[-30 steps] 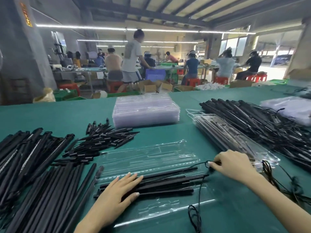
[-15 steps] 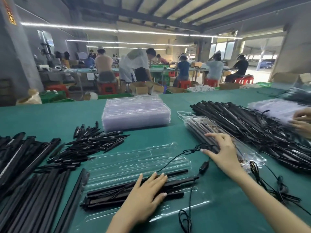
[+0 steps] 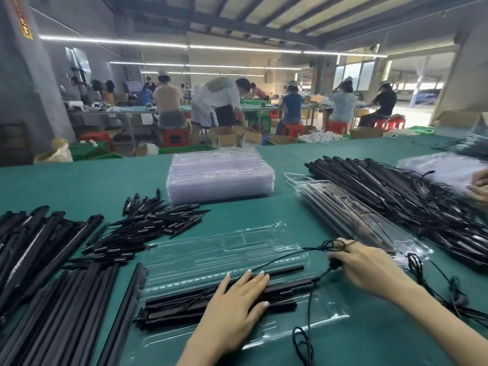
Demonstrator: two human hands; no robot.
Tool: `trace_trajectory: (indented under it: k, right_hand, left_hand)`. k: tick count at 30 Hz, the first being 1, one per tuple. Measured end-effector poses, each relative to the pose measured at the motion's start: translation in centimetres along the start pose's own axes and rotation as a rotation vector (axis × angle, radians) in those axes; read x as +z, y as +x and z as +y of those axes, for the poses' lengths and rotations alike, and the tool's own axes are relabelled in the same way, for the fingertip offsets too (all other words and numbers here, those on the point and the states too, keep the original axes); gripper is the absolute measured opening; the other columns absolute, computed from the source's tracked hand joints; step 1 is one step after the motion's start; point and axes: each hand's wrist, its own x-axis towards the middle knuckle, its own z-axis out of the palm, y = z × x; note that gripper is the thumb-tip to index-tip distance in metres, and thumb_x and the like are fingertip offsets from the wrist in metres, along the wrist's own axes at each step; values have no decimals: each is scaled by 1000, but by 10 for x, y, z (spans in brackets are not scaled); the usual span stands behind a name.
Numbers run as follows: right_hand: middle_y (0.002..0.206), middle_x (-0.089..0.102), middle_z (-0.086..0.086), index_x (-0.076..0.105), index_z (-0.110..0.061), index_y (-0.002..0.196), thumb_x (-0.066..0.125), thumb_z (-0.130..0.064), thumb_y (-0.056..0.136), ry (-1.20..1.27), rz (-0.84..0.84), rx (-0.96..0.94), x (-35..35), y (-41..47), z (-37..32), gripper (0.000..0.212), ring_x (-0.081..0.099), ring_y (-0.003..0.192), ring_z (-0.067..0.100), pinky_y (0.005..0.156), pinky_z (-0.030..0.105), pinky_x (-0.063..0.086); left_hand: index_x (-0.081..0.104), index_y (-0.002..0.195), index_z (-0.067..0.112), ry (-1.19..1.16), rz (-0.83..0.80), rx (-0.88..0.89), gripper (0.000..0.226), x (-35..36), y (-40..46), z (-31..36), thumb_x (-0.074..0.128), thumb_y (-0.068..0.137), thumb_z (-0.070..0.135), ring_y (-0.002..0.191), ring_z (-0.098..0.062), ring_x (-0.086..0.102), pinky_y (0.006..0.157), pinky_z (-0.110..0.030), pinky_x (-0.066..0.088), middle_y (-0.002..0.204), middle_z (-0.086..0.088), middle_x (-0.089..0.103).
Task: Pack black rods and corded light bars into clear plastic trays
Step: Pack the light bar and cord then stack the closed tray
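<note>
An open clear plastic tray [image 3: 219, 256] lies in front of me on the green table [image 3: 79, 186]. Several black rods and light bars [image 3: 287, 286] lie in its near half. My left hand [image 3: 235, 310] rests flat on them with straight fingers. My right hand [image 3: 369, 268] is at the tray's right end, fingers curled round the black cord [image 3: 290, 256] and its small plug.
Long black rods [image 3: 60, 299] and short black pieces [image 3: 148, 223] are piled at the left. A stack of clear trays [image 3: 220, 178] stands behind. Packed trays [image 3: 351, 215] and corded bars [image 3: 396, 188] lie at the right, where another person's hand [image 3: 479, 186] shows.
My right hand has come back from the packed trays to the tray's right end and taken hold of the cord. My left hand stays pressed on the bars.
</note>
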Motion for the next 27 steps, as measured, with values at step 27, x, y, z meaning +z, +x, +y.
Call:
trace_trajectory:
  k: [27]
  right_hand:
    - [91,55,-9,57,-39,89,52,-5,72,742,-383,51,-31,-20,-10,38,57,89,10,79,17,42]
  left_hand:
    - [-1,151,33,-331,-80,-26,59,-9,11,-11,27,101,47,140,4,-17,116,-34,-17,148,27,-18]
